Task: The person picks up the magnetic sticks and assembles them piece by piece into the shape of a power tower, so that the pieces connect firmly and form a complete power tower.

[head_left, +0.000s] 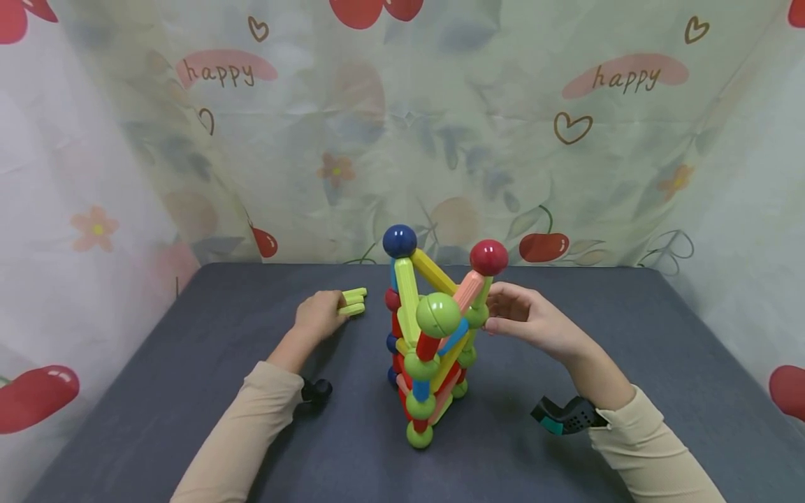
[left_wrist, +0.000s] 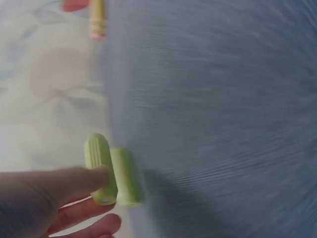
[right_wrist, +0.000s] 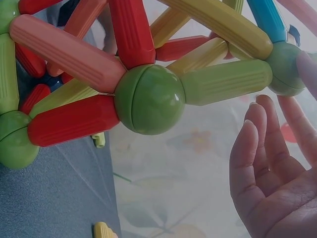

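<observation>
A tall structure of coloured magnetic sticks and balls stands upright mid-table, with a blue ball (head_left: 400, 241), a red ball (head_left: 488, 258) and a large green ball (head_left: 439, 314) at its top. Left of it, my left hand (head_left: 318, 314) pinches light green sticks (left_wrist: 100, 168) between thumb and fingers, apart from the structure. On the right side, my right hand (head_left: 534, 321) has its thumb and index finger at a green ball joint (right_wrist: 286, 68), which they appear to pinch. Its other fingers are loosely bent below a light green stick (right_wrist: 225, 83).
The dark grey tabletop (head_left: 189, 405) reaches back to a patterned curtain (head_left: 409, 140), which also hangs along both sides. Black straps sit on both wrists, the right one (head_left: 569, 416) with a teal patch.
</observation>
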`<move>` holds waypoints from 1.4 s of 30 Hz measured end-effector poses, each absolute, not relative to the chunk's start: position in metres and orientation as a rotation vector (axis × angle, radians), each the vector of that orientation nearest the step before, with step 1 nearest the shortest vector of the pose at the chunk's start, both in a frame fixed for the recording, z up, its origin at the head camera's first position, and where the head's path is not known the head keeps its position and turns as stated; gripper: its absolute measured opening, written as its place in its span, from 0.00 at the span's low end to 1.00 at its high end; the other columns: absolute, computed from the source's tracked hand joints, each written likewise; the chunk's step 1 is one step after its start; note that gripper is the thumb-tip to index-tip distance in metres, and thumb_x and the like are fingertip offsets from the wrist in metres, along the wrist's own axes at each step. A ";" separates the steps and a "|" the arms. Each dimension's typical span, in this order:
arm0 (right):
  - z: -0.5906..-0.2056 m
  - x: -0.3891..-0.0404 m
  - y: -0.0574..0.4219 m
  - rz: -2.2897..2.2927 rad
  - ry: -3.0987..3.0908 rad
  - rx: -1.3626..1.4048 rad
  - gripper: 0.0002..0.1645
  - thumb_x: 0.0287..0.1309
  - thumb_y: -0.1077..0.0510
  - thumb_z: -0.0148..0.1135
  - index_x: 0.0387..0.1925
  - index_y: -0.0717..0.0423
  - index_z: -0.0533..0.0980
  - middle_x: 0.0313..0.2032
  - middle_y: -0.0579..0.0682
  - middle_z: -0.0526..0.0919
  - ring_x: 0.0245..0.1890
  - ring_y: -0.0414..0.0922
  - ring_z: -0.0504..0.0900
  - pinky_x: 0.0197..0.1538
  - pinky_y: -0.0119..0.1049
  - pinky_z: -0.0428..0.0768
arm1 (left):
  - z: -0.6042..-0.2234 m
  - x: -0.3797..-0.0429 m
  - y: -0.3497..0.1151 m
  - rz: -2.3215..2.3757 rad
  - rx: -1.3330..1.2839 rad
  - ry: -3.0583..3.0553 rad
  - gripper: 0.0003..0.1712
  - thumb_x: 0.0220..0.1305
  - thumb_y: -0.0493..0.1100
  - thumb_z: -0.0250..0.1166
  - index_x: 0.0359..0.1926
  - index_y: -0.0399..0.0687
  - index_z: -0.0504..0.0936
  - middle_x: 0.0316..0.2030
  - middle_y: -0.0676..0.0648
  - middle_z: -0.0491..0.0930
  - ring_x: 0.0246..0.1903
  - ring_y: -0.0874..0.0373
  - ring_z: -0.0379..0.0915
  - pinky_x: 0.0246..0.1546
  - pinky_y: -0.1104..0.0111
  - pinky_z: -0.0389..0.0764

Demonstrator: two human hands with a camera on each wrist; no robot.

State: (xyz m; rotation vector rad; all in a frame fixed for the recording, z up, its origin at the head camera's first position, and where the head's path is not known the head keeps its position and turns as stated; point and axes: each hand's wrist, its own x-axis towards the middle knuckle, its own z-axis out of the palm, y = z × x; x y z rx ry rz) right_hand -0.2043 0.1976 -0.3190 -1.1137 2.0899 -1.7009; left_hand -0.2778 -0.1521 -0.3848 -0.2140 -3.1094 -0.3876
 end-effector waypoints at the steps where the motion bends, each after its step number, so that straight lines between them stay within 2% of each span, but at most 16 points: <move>1: -0.319 -0.204 0.198 -1.702 2.089 -1.112 0.21 0.61 0.67 0.54 0.53 0.47 0.71 0.43 0.40 0.79 0.43 0.39 0.79 0.45 0.34 0.80 | -0.379 -0.274 -0.153 -0.427 -0.214 -3.108 0.12 0.58 0.43 0.65 0.41 0.42 0.80 0.37 0.43 0.81 0.34 0.51 0.77 0.35 0.58 0.77; 8: -0.319 -0.205 0.197 -1.699 2.093 -1.108 0.21 0.61 0.67 0.54 0.54 0.47 0.71 0.44 0.40 0.79 0.43 0.39 0.79 0.45 0.35 0.81 | -0.318 -0.233 -0.160 -0.919 -0.343 -2.941 0.14 0.60 0.43 0.62 0.45 0.42 0.78 0.40 0.41 0.81 0.37 0.51 0.78 0.36 0.62 0.79; 14: -0.320 -0.205 0.198 -1.701 2.090 -1.116 0.21 0.61 0.67 0.54 0.54 0.47 0.71 0.44 0.41 0.79 0.43 0.39 0.79 0.45 0.35 0.81 | -0.269 -0.198 -0.153 -1.223 -0.561 -2.619 0.14 0.60 0.43 0.64 0.46 0.45 0.77 0.41 0.45 0.80 0.38 0.57 0.79 0.37 0.68 0.78; 18: -0.319 -0.205 0.198 -1.702 2.086 -1.114 0.20 0.61 0.67 0.54 0.54 0.48 0.71 0.44 0.41 0.79 0.43 0.39 0.79 0.45 0.34 0.81 | -0.248 -0.179 -0.143 -1.300 -0.745 -2.380 0.16 0.58 0.36 0.65 0.47 0.41 0.74 0.42 0.46 0.79 0.41 0.61 0.80 0.42 0.74 0.79; 22: -0.319 -0.206 0.198 -1.699 2.086 -1.109 0.20 0.61 0.66 0.54 0.53 0.47 0.71 0.43 0.41 0.79 0.43 0.39 0.79 0.45 0.34 0.81 | -0.239 -0.170 -0.132 -1.137 -1.015 -2.133 0.23 0.53 0.28 0.66 0.51 0.35 0.73 0.42 0.44 0.77 0.42 0.59 0.79 0.47 0.78 0.78; 24: -0.320 -0.206 0.198 -1.697 2.089 -1.106 0.20 0.61 0.66 0.54 0.53 0.47 0.71 0.43 0.41 0.79 0.42 0.40 0.79 0.45 0.34 0.81 | -0.237 -0.170 -0.127 -0.981 -1.123 -2.037 0.25 0.51 0.27 0.67 0.53 0.37 0.75 0.42 0.43 0.77 0.43 0.57 0.78 0.47 0.76 0.78; 27: -0.320 -0.206 0.198 -1.696 2.094 -1.102 0.20 0.61 0.66 0.54 0.53 0.47 0.71 0.43 0.41 0.79 0.42 0.40 0.79 0.45 0.35 0.81 | -0.237 -0.172 -0.121 -0.763 -1.208 -1.931 0.24 0.48 0.27 0.68 0.49 0.40 0.78 0.42 0.43 0.78 0.44 0.54 0.77 0.45 0.71 0.79; 30: -0.320 -0.206 0.198 -1.698 2.090 -1.105 0.20 0.61 0.66 0.54 0.53 0.47 0.71 0.43 0.41 0.79 0.42 0.40 0.79 0.45 0.35 0.81 | -0.239 -0.174 -0.116 -0.620 -1.232 -1.864 0.21 0.47 0.28 0.70 0.45 0.42 0.81 0.41 0.43 0.80 0.44 0.52 0.76 0.45 0.64 0.79; 34: -0.321 -0.206 0.198 -1.700 2.085 -1.104 0.20 0.61 0.66 0.54 0.53 0.47 0.71 0.43 0.41 0.79 0.42 0.40 0.79 0.45 0.35 0.81 | -0.241 -0.176 -0.108 -0.556 -1.226 -1.823 0.20 0.45 0.31 0.72 0.43 0.43 0.82 0.40 0.44 0.82 0.45 0.50 0.74 0.45 0.61 0.78; 42: -0.317 -0.199 0.197 -1.653 2.198 -1.050 0.22 0.60 0.67 0.55 0.55 0.50 0.70 0.46 0.41 0.78 0.45 0.40 0.79 0.46 0.36 0.82 | -0.243 -0.179 -0.100 -0.633 -1.239 -1.830 0.18 0.46 0.31 0.72 0.42 0.43 0.83 0.41 0.43 0.82 0.54 0.45 0.71 0.57 0.57 0.74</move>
